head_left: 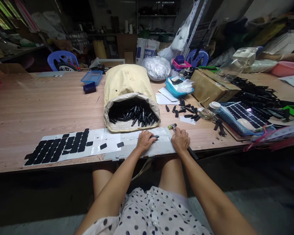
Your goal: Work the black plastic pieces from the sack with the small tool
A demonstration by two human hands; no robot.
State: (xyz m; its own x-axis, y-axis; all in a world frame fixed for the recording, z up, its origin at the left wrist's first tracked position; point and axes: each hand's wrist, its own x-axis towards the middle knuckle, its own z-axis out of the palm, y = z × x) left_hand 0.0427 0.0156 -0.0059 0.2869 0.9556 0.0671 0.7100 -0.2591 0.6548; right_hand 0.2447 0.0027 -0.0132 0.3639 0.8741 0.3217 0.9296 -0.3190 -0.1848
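My left hand (145,140) pinches a small black pointed plastic piece (155,136) over a pale board (147,148) at the table's front edge. To its right, my right hand (180,141) is wrapped round a small hammer (172,126). Its yellowish head points away from me, and its dark handle comes out below the hand. Just beyond both hands lies a cream sack (127,80), its mouth facing me, filled with black pointed pieces (142,114) like the one I hold. Dark rounded patches (49,150) lie in rows on white sheets to the left.
Loose black pieces (186,109) are scattered right of the sack. Behind them stand a blue basket (177,89) and a cardboard box (210,86). A blue tray (250,120) sits at the right. Farther left are a blue basket (91,77) and a dark blue box (89,88).
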